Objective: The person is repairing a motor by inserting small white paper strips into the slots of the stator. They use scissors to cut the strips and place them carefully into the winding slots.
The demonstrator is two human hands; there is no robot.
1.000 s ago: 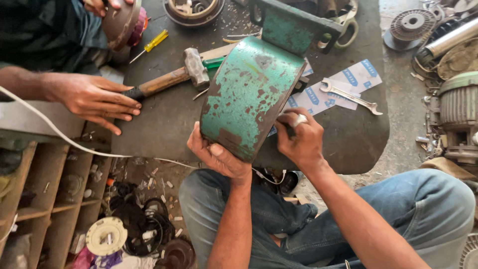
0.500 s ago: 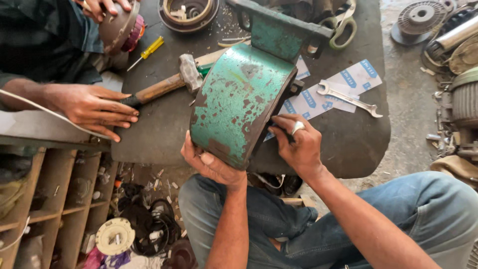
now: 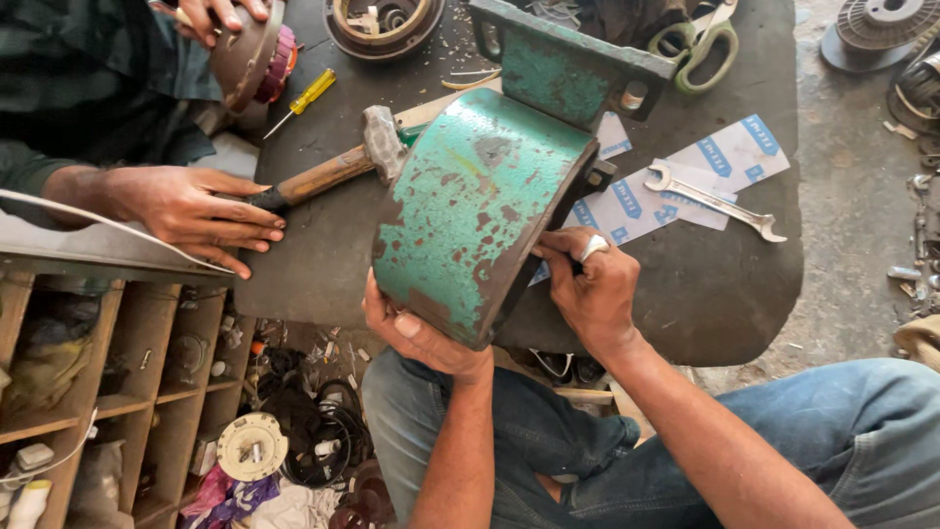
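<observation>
Head view, looking down. A large curved cast-metal housing with chipped green paint and rust patches (image 3: 480, 211) lies tilted on the near edge of a dark round tabletop (image 3: 685, 304), its flat mounting foot pointing away from the wearer and its open rim facing the wearer's right.

The left hand (image 3: 416, 333) cups the housing from below at its near lower edge — fingers wrapped under the rim, thumb lying against the painted face, grasping the casting. The right hand (image 3: 592, 284), wearing a silver ring, presses against the housing's open right-hand rim; its fingers (image 3: 558, 250) are curled tightly at the dark edge, though whether they pinch a small part there cannot be told.

Left of the housing, a wooden-handled steel hammer (image 3: 338, 167) lies on the tabletop, its head just beside the casting. A second person's hand (image 3: 191, 211) rests spread over the end of the hammer handle. Beyond the hammer lies a yellow-handled screwdriver (image 3: 305, 98).

Right of the housing, a silver open-ended spanner (image 3: 710, 201) lies on white printed paper sheets (image 3: 725, 162). Beyond the housing's foot sit green-handled scissors (image 3: 700, 44) — partly cut off by the frame edge.

Below and left of the housing stands a wooden compartment shelf (image 3: 108, 392), with tangled black cable and a pale round disc (image 3: 253, 446) on the floor beside it.
</observation>
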